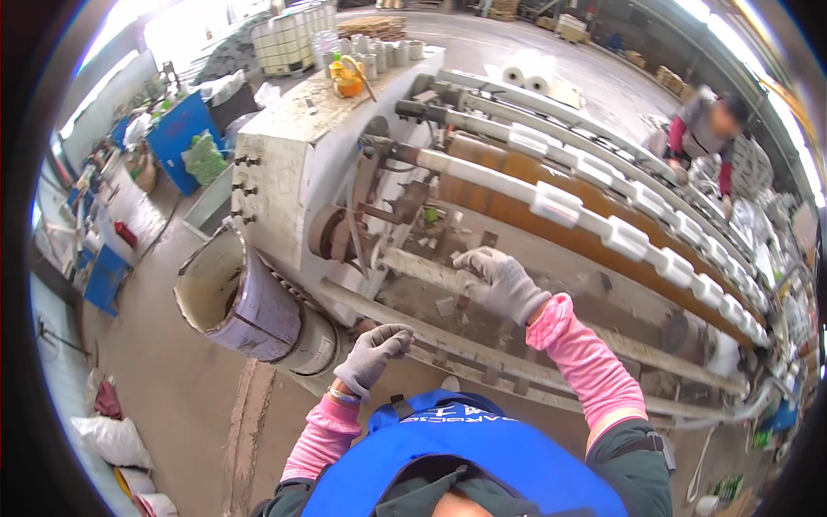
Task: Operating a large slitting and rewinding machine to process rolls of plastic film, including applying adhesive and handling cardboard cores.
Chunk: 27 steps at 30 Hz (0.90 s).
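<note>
My left hand (376, 357), in a grey glove, is held in front of my body, beside the near rail of a long roller machine. Its fingers are pressed together, and whatever may be between them is too small to make out. Farther forward, my right hand (500, 281), gloved the same way, hovers over the machine's low pale bar (422, 269). Its fingers are curved and apart, with nothing visible in them. Beyond it, small white rolls (556, 204) sit spaced along a shaft (478, 175), in front of a wide brown roller (495, 201).
Left of my left hand stands a tall, stained bucket (271, 302). The machine's white end housing (274, 185) carries a yellow container (346, 79) and several grey cylinders. A co-worker (711, 129) bends over the machine's far right. White sacks (112, 438) lie at lower left.
</note>
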### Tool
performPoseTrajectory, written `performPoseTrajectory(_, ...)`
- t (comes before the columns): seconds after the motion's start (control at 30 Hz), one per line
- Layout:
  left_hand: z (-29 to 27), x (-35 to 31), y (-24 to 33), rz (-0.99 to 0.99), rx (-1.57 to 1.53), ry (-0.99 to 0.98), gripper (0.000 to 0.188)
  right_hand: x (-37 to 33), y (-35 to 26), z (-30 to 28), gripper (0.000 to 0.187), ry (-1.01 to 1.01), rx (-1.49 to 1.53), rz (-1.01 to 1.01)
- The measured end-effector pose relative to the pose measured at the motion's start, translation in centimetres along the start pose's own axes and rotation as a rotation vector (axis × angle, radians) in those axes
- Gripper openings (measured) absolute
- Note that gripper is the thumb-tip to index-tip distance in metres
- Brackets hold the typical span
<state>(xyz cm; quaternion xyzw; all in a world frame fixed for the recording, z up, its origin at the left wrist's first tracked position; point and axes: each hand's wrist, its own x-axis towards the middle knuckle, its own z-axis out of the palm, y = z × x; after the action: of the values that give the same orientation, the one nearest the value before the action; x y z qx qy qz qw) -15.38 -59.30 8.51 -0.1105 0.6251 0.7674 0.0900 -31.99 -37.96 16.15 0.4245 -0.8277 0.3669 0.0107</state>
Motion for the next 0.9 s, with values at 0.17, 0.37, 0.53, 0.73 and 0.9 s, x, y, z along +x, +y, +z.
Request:
performPoseTrajectory(0.17, -2.7, 4.3, 2.7, 0.020, -0.103, 0.127, 0.026, 13.6, 3.5, -0.2, 0.019, 0.047, 0.183, -0.093)
performPoseTrajectory(0.37, -7.0, 9.0, 4.2, 0.045, -0.155, 0.138, 0.027, 28.5, 6.9, 3.1, 0.037, 0.077, 0.371, 0.151)
performPoseTrajectory(0.53, -13.3, 13.3, 11.3, 0.210, -0.034, 0.229, 0.021, 40.6, 9.1, 6.6, 0.070, 0.125, 0.149, 0.492)
performPoseTrajectory(0.73, -18.5, 20.3, 20.1, 0.669, 0.301, 0.314, 0.017, 47.6, 13.6, 9.7, 0.071, 0.235, 0.188, 0.622)
performPoseTrajectory(0.9, -20.4, 25.9, 24.4, 0.860, 0.478, 0.374, 0.017, 48.6, 14.4, 8.8, 0.040, 0.315, 0.202, 0.534)
